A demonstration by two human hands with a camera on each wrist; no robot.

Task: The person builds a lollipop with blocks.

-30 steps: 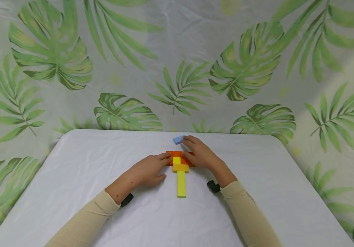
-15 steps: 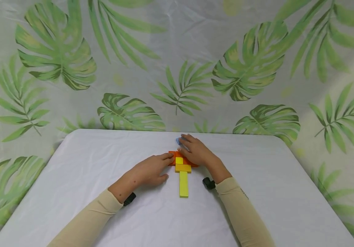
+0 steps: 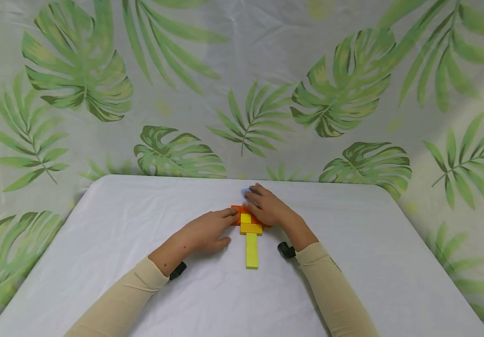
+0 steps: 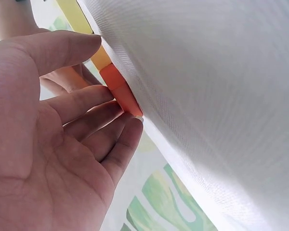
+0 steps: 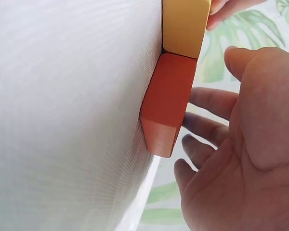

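Observation:
On the white table lies a flat figure of wooden blocks. Orange-red blocks (image 3: pixel 235 220) form its wide far part, with a small yellow block (image 3: pixel 246 218) between them. An amber block (image 3: pixel 251 229) lies crosswise below, and a long yellow block (image 3: pixel 252 251) runs toward me. My left hand (image 3: pixel 208 232) rests its fingertips against the left end of the orange-red part, the thumb apart. My right hand (image 3: pixel 270 209) reaches over the right side, fingers loosely bent and gripping nothing visible. Beyond it a blue block (image 3: pixel 245 192) is partly hidden by the fingers.
The white-covered table (image 3: pixel 140 201) ends at a far edge, just behind the blue block. A leaf-printed curtain (image 3: pixel 250 61) hangs behind. Each wrist wears a small black camera (image 3: pixel 286 250) low over the cloth.
My right hand has shifted slightly left over the orange-red blocks, covering more of them and of the blue block. The left hand stays at the left end. The head view has turned slightly.

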